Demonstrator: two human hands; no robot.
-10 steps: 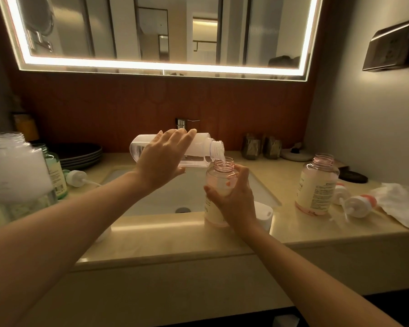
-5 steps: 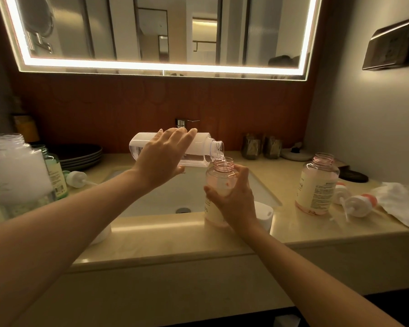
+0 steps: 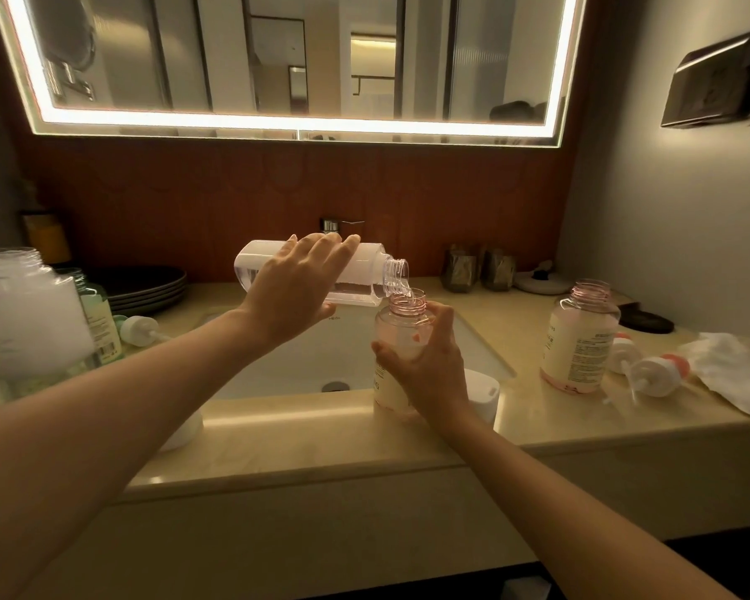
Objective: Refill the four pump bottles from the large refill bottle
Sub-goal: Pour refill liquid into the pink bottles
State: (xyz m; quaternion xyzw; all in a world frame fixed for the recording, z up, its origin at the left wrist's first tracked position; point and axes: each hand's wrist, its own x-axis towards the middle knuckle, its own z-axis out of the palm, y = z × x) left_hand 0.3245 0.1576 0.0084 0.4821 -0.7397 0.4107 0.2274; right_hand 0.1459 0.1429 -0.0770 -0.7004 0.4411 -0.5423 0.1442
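My left hand grips the clear refill bottle, tipped on its side over the sink with its neck pointing right. Clear liquid runs from its mouth into an open pink pump bottle that stands on the front counter edge, held round its body by my right hand. A second open pink bottle stands on the right counter, with two pump heads lying beside it. At the left stand a large frosted open bottle and a green bottle, with another pump head next to them.
The white sink lies under the pour, its tap at the back wall. Dark plates are stacked back left. A white cloth lies far right. A white cap stands behind my right hand. Two small glasses stand at the back.
The refill bottle has tilted slightly further and the pour continues. Both hands stay in nearly the same place.
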